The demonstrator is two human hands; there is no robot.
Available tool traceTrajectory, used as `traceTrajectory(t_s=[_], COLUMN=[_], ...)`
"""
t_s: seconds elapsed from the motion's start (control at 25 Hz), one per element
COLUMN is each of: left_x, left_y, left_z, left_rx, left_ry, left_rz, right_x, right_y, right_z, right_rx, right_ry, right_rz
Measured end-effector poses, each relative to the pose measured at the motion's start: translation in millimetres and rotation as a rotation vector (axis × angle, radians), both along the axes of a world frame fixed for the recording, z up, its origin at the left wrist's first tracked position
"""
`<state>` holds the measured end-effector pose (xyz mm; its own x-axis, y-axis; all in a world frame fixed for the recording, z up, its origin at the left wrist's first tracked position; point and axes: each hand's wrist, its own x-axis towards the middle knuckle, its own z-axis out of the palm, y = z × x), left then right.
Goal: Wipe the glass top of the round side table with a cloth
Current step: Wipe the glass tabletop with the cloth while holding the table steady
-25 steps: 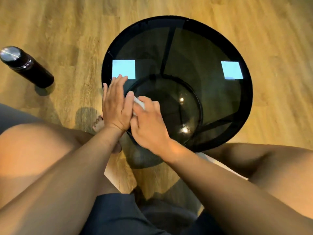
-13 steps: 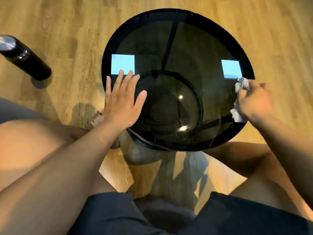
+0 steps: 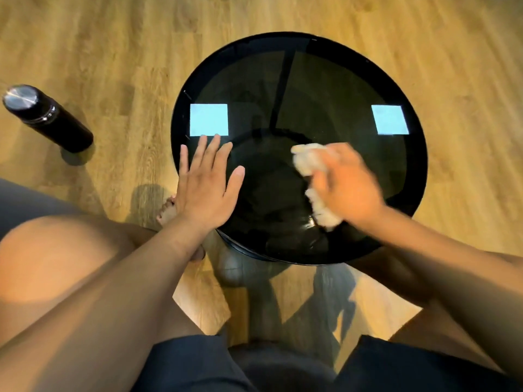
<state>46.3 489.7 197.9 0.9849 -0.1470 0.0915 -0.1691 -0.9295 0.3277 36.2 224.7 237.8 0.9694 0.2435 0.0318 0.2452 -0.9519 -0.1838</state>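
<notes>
The round side table [image 3: 334,89] has a dark glass top with a black rim and stands between my knees. Two bright square reflections show on the glass. My left hand [image 3: 205,182] lies flat on the near left part of the glass, fingers spread. My right hand [image 3: 346,185] is closed on a crumpled white cloth [image 3: 310,162], pressed on the glass near the middle right. The hand and cloth are blurred. Part of the cloth sticks out below the palm.
A black bottle [image 3: 48,120] with a silver cap stands on the wooden floor to the left of the table. My bare knees and dark shorts fill the bottom of the view. A bare foot [image 3: 167,209] shows by the table's left edge.
My right hand took the cloth from beside my left hand out to the table's right rim, then came back toward the middle. My left hand stayed flat on the glass.
</notes>
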Motion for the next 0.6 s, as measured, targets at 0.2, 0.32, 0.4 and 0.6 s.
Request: traceTrajectory(t_s=[0.2,0.32,0.4,0.6], left_x=[2.2,2.2,3.6,-5.5], left_y=[0.9,0.6,0.6,-2.4], left_z=[-4.9,-5.8,-4.4,3.5], left_rx=[-0.08,-0.109,-0.119,-0.532], left_ry=[-0.022,-0.027,-0.041,-0.127], left_rz=[0.025,0.04,0.039,0.254], right_x=[33.1,51.9,64.2,56.6], right_y=[-145.6,-78.4,-4.5,186.8], right_z=[13.8,9.6,2.4,-7.7], right_rx=[-0.185,-0.15,-0.027,0.241], right_ry=[0.138,0.022,-0.084,-0.002], right_rz=[-0.506,-0.594,-0.491,0.041])
